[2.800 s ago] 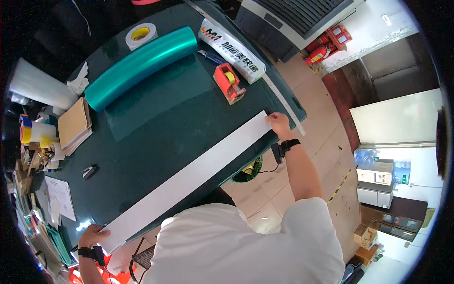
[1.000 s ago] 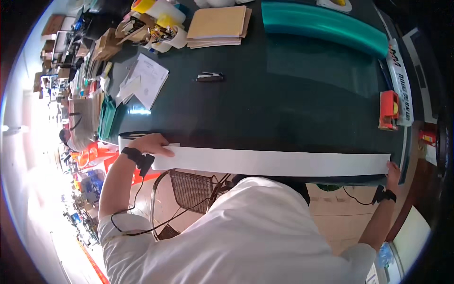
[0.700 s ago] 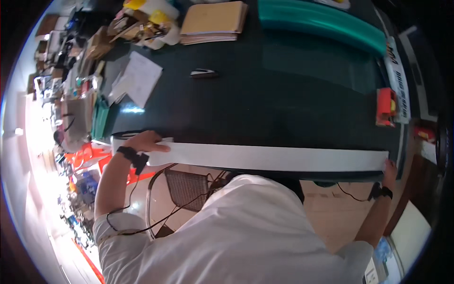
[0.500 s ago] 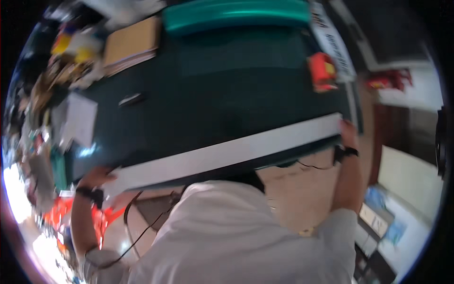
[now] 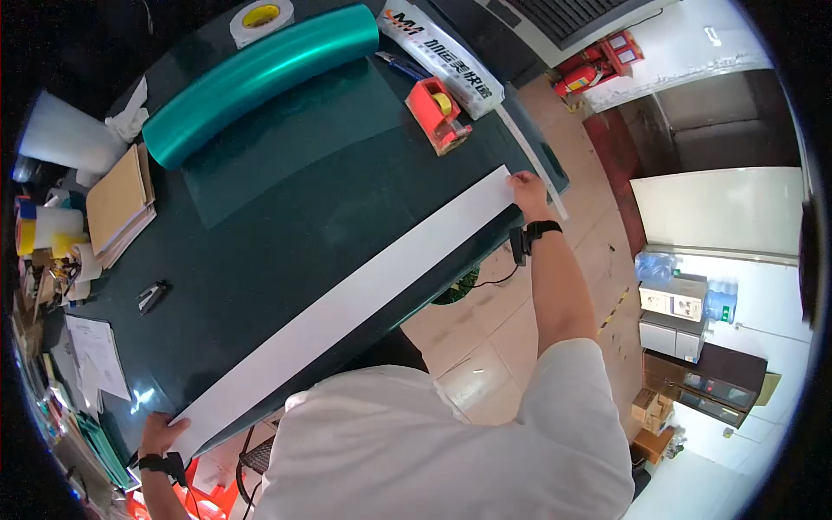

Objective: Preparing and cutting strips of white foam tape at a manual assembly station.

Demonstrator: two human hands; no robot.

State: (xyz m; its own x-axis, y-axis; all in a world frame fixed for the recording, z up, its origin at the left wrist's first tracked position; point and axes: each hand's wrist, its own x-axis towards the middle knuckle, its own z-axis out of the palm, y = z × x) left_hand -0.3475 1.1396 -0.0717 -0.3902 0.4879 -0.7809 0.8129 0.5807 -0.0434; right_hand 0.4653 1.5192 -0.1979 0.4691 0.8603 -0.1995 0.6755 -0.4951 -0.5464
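Note:
A long white strip (image 5: 351,299), flat and stiff like paper or card, lies slantwise along the near edge of the dark green table (image 5: 286,269). My left hand (image 5: 160,436) is at its lower left end, thumb and fingers closed on the edge. At the upper right end my right hand (image 5: 529,192) pinches the corner, with its fingertips partly hidden. Both wrists wear black bands with a small black device and a cable.
A green film roll (image 5: 260,82) lies across the table's far side. Near it are a red tape dispenser (image 5: 438,115), a white printed bag (image 5: 442,61) and a tape roll (image 5: 262,19). Brown folders (image 5: 121,204), a stapler (image 5: 152,296) and papers (image 5: 97,355) lie leftward.
My view has turned right, so the table and strip now look more steeply slanted. Both hands still hold the strip's ends. The earlier frame is blurred.

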